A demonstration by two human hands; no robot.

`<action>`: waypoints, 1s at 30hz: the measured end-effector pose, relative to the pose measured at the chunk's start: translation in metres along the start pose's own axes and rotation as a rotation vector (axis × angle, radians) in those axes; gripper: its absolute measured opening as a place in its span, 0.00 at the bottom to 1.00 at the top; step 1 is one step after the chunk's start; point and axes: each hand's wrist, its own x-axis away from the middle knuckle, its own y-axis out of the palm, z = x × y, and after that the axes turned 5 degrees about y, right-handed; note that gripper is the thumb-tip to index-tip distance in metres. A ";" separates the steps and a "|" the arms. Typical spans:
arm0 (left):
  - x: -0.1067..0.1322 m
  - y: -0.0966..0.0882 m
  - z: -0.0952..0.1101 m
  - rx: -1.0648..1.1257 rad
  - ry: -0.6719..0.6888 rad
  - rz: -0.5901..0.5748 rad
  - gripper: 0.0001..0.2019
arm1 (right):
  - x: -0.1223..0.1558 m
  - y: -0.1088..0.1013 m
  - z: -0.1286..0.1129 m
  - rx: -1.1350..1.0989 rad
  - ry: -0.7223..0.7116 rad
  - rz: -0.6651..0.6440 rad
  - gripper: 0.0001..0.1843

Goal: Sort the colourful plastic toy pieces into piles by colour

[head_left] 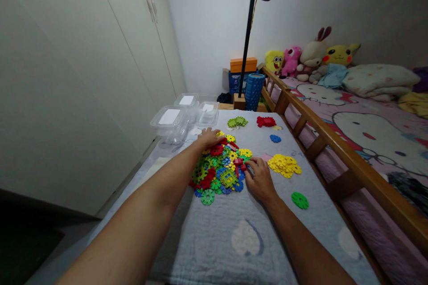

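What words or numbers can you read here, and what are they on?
No text can be read.
Blue rectangular box: pale print, too small and blurred.
White rectangular labels on clear plastic containers: no writing can be made out.
Pile of colourful plastic pieces: no lettering visible.

Dim, cool indoor light — soft shadows, wide-angle stretch.
The pale wall (207, 22) is brightest at upper middle; the wardrobe (83, 98) greys toward the lower left corner, nearly black. The light's source is out of view. A broad, soft shadow lies on the cloth (207, 249) beside the left forearm (160, 182), a narrower one along the right forearm (294, 227). Faint glints mark the clear boxes (160, 133) and the wooden rail (317, 129). Shapes stretch toward the edges — fine detail in the plastic pieces (219, 169) is soft, their colours strong.
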 end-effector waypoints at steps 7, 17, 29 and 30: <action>0.006 -0.001 0.007 0.011 0.115 -0.136 0.24 | 0.000 0.001 0.000 -0.004 0.013 0.007 0.13; 0.046 -0.021 0.026 0.060 0.247 -0.246 0.17 | 0.001 0.001 -0.001 -0.018 0.026 0.006 0.15; 0.014 -0.013 0.039 -0.053 0.170 -0.215 0.18 | -0.001 0.002 0.003 -0.036 0.040 -0.002 0.14; 0.013 -0.012 0.039 -0.058 0.176 -0.235 0.16 | -0.001 0.002 0.003 -0.038 0.039 0.000 0.14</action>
